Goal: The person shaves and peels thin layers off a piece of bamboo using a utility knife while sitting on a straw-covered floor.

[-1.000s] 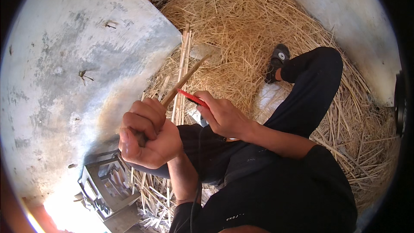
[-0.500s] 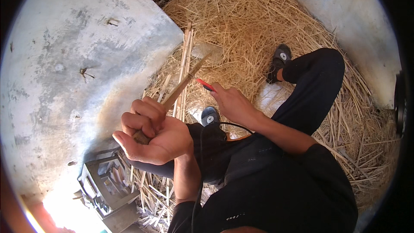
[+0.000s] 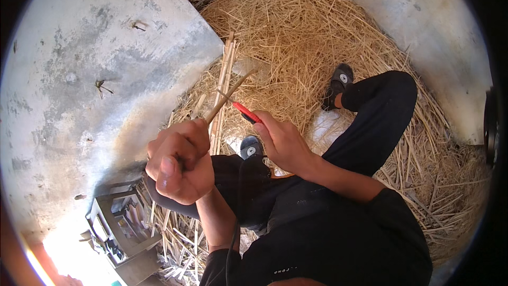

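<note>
My left hand (image 3: 182,161) is closed around the lower end of a thin, pointed wooden stick (image 3: 218,107), which slants up and to the right. The thumb lies folded in against the fingers. In my right hand (image 3: 288,145) is a small knife (image 3: 246,112) with a red and black handle. Its narrow dark blade crosses the stick partway along, below the tip; whether it bites into the wood cannot be made out. Both hands are raised in front of my bent legs.
Loose straw (image 3: 296,26) covers the floor, with long split canes (image 3: 225,74) lying by the corner of a pale, stained wall (image 3: 132,47). A wooden frame-like box (image 3: 114,222) with things inside stands at lower left. A black cable (image 3: 239,190) hangs across my front.
My left hand has turned over and shifted slightly down, turning the stick so it looks thinner. The knife has moved left, and its blade now lies across the stick.
</note>
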`<state>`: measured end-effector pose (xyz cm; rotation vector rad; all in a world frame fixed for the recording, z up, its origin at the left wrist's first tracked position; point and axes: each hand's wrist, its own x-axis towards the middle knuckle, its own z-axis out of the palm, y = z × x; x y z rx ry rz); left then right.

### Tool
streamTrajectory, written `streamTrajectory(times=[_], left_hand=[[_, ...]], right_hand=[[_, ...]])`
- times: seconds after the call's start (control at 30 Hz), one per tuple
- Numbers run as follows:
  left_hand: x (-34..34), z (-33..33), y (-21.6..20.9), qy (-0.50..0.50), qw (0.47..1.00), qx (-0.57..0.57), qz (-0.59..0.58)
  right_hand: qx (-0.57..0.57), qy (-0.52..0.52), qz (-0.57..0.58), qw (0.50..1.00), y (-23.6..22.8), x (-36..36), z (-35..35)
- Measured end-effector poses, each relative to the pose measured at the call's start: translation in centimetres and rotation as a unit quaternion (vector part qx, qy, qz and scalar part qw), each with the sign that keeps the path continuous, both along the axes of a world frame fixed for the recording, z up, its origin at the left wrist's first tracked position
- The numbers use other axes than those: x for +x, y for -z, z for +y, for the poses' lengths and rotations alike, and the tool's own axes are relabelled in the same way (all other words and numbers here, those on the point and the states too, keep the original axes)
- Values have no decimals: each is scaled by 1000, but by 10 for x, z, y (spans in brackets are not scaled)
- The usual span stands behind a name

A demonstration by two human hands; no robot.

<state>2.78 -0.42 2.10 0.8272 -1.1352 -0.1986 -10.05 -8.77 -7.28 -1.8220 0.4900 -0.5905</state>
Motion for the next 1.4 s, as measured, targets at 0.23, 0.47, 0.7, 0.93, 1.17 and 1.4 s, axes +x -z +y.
streamTrajectory(times=[0.23,0.47,0.7,0.93,1.17,1.4], left_hand=[[-10,-13,1,16,997,-14,-75],[-10,-15,2,28,996,-49,-67],[-3,-7,-2,45,998,-7,-41],[-2,-7,-3,64,997,-10,-38],[-10,-8,-2,30,999,-20,-36],[-11,-3,1,42,999,22,-25]], right_hand=[[-92,28,54,994,47,4,-15],[-46,5,-125,991,2,-2,5],[-73,5,-67,995,1,9,-9],[-126,22,123,984,52,10,-31],[-114,34,-96,988,22,12,-1],[-73,54,-36,995,40,13,-14]])
